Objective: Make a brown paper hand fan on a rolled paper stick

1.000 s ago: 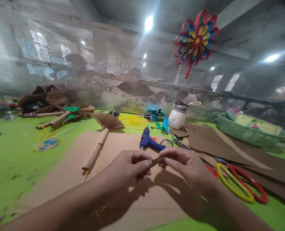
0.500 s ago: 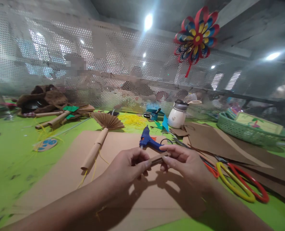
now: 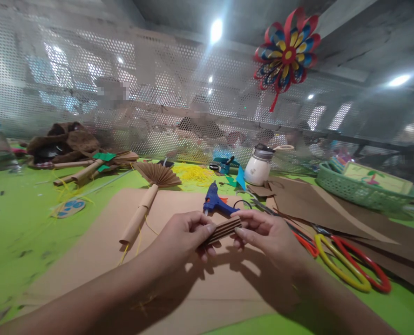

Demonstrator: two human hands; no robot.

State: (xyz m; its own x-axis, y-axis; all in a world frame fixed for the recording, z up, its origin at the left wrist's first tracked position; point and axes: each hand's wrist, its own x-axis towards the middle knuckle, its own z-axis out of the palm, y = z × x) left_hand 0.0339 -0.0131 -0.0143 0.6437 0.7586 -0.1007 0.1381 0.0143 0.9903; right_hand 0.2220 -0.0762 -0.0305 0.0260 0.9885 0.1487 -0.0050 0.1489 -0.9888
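A small strip of brown paper folded in narrow accordion pleats (image 3: 225, 230) is held between both hands above a large sheet of brown paper (image 3: 102, 251). My left hand (image 3: 189, 232) pinches its left end between thumb and fingers. At the right end, my right hand (image 3: 262, 232) grips it the same way. Just behind the hands lies a blue glue gun (image 3: 213, 200), its nozzle pointing away. To the left, a rolled paper tube (image 3: 140, 216) with yellow strings lies on the sheet, topped by a pleated paper fan (image 3: 159, 174).
Scissors with red and yellow handles (image 3: 342, 270) and brown paper sheets (image 3: 308, 204) lie at right. A green basket (image 3: 360, 188) and a white jar (image 3: 258, 167) stand farther back. Yellow shredded paper (image 3: 196, 174) is at the back; a perforated screen (image 3: 158, 102) rises behind the table.
The pleated paper has been tilted and spread slightly, so more of its folds show. Both hands keep their hold in nearly the same place.
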